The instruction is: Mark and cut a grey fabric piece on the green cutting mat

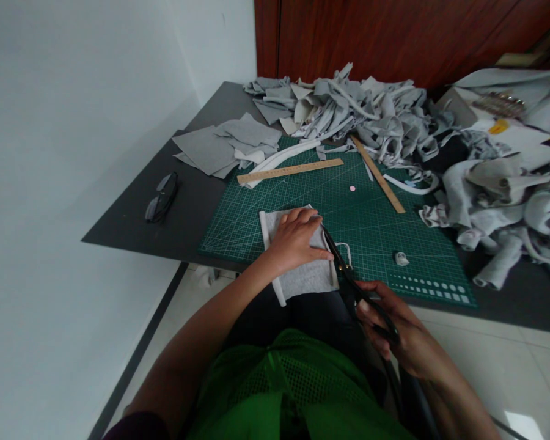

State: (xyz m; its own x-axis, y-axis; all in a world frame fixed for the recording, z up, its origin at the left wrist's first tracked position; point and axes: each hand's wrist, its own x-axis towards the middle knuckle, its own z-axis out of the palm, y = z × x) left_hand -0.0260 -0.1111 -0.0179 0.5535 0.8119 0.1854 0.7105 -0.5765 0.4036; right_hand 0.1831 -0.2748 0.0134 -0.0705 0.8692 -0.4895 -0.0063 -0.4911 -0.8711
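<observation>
Grey felt rectangle (302, 278), soft, on gridded green mat (376, 214): my left hand (296, 239) flat on it; right hand (394, 333) clamped on black scissors (348, 272).

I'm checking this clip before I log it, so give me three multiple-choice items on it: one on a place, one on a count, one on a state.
1. Where do the folded glasses lie?
A. On the green cutting mat
B. On the bare dark table, left of the mat
C. On the heap of grey scraps

2. How many wooden rulers lie on the cutting mat?
A. One
B. Two
C. Four

3. What is the left hand doing?
A. Pressing flat on the grey fabric piece
B. Holding the scissors
C. Lifting a ruler

Key: 1 B, the glasses sit on the tabletop beyond the mat's left edge. 2 B, one ruler lies near level, another slants. 3 A, its palm lies on the fabric while the right hand grips the scissors.
</observation>
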